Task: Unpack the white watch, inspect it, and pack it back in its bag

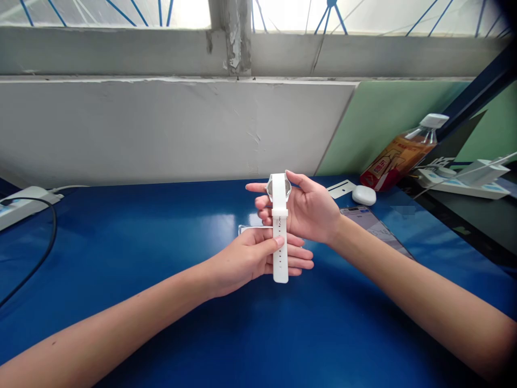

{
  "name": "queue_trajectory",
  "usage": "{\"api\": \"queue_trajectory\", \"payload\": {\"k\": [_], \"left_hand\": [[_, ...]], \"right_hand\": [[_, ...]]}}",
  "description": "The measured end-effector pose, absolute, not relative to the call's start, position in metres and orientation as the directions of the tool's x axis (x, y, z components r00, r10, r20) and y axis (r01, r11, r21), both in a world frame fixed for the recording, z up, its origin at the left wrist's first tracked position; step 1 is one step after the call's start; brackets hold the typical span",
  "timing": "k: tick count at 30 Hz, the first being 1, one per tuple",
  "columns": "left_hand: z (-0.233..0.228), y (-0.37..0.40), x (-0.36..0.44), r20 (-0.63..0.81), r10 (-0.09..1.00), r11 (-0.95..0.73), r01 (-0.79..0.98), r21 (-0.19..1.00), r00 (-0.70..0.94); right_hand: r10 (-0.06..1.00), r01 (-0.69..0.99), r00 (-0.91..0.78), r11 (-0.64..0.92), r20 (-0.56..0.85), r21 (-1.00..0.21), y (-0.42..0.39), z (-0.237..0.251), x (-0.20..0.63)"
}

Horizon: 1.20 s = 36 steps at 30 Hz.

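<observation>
A wristwatch (279, 196) with a white strap hangs lengthwise between my two hands, above the blue desk. Its strap end with a row of holes points toward me. My left hand (258, 252) pinches that lower strap, thumb on top and fingers stretched out beneath it. Higher up, my right hand (309, 207) holds the round case end, its thumb at the case's right edge and its fingers behind. The strap covers part of the case. Behind my left hand a flat pale object (243, 228) shows only its edge, and I cannot make out its kind.
To the right lie a white earbud case (364, 195), a black-and-white card (341, 189) and a smartphone (377, 229) partly behind my forearm. A drink bottle (399, 153) leans there near a power strip (464, 182). Another power strip (28, 205) with a black cable (54, 231) sits left.
</observation>
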State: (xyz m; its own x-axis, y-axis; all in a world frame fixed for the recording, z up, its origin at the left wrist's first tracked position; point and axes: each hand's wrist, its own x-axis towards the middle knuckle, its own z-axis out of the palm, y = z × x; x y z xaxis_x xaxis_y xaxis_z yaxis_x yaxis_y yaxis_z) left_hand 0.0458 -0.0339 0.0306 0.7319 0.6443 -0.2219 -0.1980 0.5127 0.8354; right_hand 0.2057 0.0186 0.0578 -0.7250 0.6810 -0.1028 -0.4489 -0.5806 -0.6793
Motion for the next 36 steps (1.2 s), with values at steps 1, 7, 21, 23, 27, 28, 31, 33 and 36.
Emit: {"api": "queue_trajectory", "payload": {"k": [1, 7, 21, 23, 27, 28, 31, 33, 36], "left_hand": [[0.031, -0.034, 0.046, -0.229, 0.646, 0.516, -0.195, 0.834, 0.728], [0.032, -0.031, 0.043, -0.202, 0.616, 0.571, -0.255, 0.781, 0.761], [0.035, -0.029, 0.045, -0.110, 0.805, 0.371, -0.351, 0.860, 0.583], [0.035, -0.030, 0.045, -0.097, 0.814, 0.327, -0.314, 0.891, 0.572], [0.032, -0.032, 0.045, -0.100, 0.835, 0.275, -0.252, 0.928, 0.541], [0.031, -0.032, 0.045, -0.111, 0.830, 0.281, -0.238, 0.930, 0.546], [0.028, -0.033, 0.046, -0.131, 0.802, 0.327, -0.244, 0.913, 0.583], [0.028, -0.033, 0.047, -0.124, 0.798, 0.343, -0.275, 0.898, 0.589], [0.030, -0.033, 0.048, -0.116, 0.799, 0.346, -0.293, 0.891, 0.591]], "right_hand": [[0.687, -0.466, -0.720, -0.584, -0.099, -0.664, 0.018, 0.058, 0.206], [0.831, -0.606, -0.550, -0.467, -0.085, -0.644, 0.020, 0.066, 0.208], [0.868, -0.413, -0.493, -0.180, 0.053, -0.893, 0.019, 0.064, 0.209], [0.831, -0.321, -0.547, -0.099, 0.099, -0.942, 0.017, 0.062, 0.209], [0.817, -0.207, -0.543, 0.093, 0.193, -0.974, 0.016, 0.058, 0.209], [0.823, -0.190, -0.536, 0.100, 0.189, -0.977, 0.015, 0.057, 0.208], [0.838, -0.184, -0.532, 0.020, 0.117, -0.983, 0.015, 0.053, 0.204], [0.840, -0.210, -0.540, -0.061, 0.063, -0.976, 0.014, 0.051, 0.201], [0.815, -0.273, -0.579, -0.152, 0.036, -0.950, 0.013, 0.050, 0.200]]}}
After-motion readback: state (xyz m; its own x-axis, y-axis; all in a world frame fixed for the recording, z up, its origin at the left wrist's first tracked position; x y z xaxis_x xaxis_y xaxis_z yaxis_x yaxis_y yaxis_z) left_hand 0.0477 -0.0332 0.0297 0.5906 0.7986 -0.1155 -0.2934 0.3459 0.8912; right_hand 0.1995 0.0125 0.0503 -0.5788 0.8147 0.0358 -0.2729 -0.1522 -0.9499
